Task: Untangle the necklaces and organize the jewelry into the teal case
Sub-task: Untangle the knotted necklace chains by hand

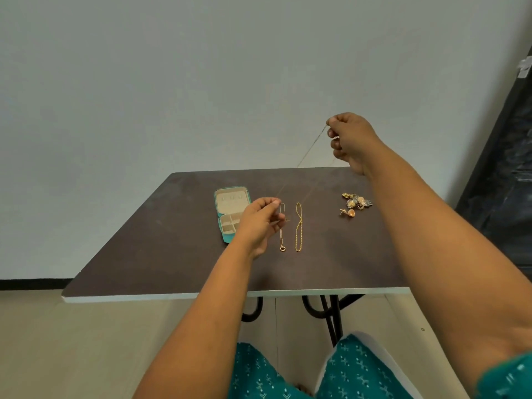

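My right hand point(349, 139) is raised above the desk's point(161, 254) far edge, its grip pinching one end of a thin chain point(312, 146). The chain runs taut down to my left hand point(259, 223), which pinches its other end beside the open teal case point(230, 210). Two necklaces point(298, 227) lie straight on the desk just right of my left hand; earrings point(355, 203) sit farther right.

Teal case point(230, 214) lower right hidden behind left hand point(259, 223). Thin chain point(312, 146) too faint mid-frame. Earring pile point(356, 203) pieces indistinguishable.
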